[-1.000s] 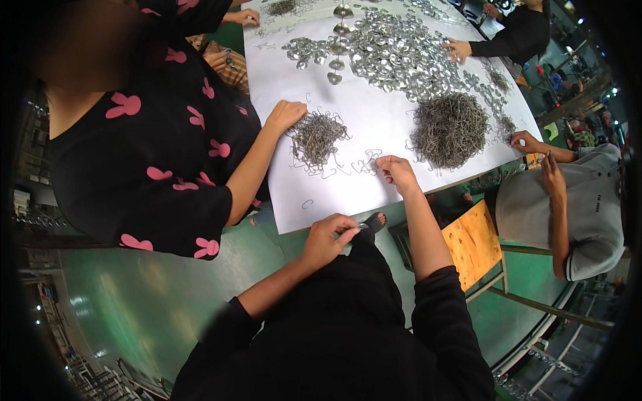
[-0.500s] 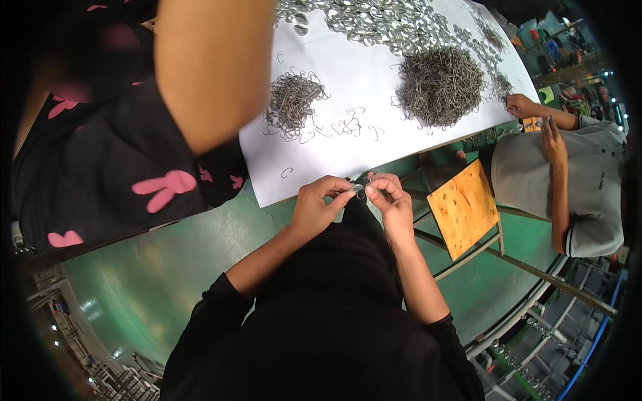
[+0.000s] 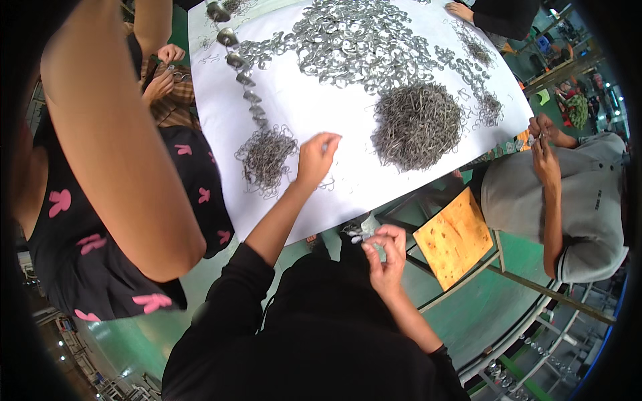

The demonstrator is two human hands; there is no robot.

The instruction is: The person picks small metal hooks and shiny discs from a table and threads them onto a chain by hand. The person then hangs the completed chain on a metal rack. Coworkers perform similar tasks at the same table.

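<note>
My left hand (image 3: 317,158) is over the white-covered table (image 3: 314,217), between two heaps of bent wire hooks. Its thumb and fingers are pinched together; whatever they hold is too small to make out. The smaller hook heap (image 3: 265,159) lies just left of it, with a few loose hooks by my wrist. To its right sits the larger hook heap (image 3: 418,127). Below the table's near edge, my right hand (image 3: 388,259) is closed on small shiny metal pieces (image 3: 359,236), which stick out from its fingertips, slightly blurred.
Shiny metal discs (image 3: 361,47) spread across the far table. A row of discs (image 3: 252,97) runs toward the smaller heap. Close on my left is a person's bare arm (image 3: 120,147). A wooden-topped stool (image 3: 455,237) stands right, beside a person in grey (image 3: 555,194).
My left hand has left my right hand and moved forward over the table. My right hand keeps hold of the metal pieces, now lower in view. The view has shifted, showing more table.
</note>
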